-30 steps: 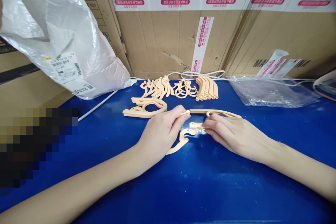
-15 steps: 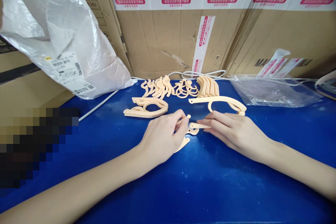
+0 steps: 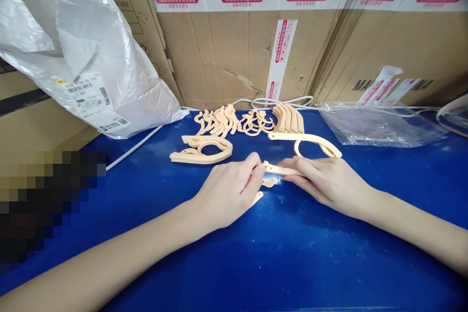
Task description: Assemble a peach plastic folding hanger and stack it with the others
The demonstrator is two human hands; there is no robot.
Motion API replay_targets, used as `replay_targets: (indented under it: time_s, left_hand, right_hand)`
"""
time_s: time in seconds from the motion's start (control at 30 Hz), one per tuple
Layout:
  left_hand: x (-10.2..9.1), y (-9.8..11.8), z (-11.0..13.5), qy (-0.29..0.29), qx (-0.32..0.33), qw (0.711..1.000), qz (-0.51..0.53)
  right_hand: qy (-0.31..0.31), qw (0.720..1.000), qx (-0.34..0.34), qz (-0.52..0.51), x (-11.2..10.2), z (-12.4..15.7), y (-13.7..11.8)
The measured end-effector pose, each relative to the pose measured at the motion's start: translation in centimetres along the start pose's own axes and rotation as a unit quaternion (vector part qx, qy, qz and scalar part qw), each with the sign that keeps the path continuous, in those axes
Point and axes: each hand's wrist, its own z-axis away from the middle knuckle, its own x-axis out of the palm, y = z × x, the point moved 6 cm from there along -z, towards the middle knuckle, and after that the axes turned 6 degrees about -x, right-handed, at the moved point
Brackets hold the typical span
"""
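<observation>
Left hand (image 3: 230, 190) is pinching a small beige piece (image 3: 265, 163) between thumb and fingers, mid-frame. Right hand (image 3: 331, 185), right of center, is pinching a strip (image 3: 285, 171), its end sitting right at that piece; can't tell if they're joining. Curved part (image 3: 307, 137) is lying just above, hooks (image 3: 219, 122) are sitting upper center, bag (image 3: 120, 58) is slumping upper left.

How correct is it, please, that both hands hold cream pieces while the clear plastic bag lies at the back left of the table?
Wrong side: the head view shows the clear plastic bag at the back right of the blue table. The left hand and right hand hold cream pieces.
</observation>
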Motion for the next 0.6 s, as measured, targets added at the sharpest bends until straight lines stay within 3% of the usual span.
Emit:
replay_targets:
  time_s: [0.3,0.6]
  left_hand:
    - [0.34,0.5,-0.07,-0.021,0.057,0.993,-0.1]
    - [0.58,0.65,-0.05,-0.005,0.111,0.958,-0.264]
  right_hand:
    - [0.013,1.0,-0.002,-0.017,-0.28,0.16,-0.34]
    - [-0.014,1.0,-0.012,0.002,-0.06,0.24,-0.48]
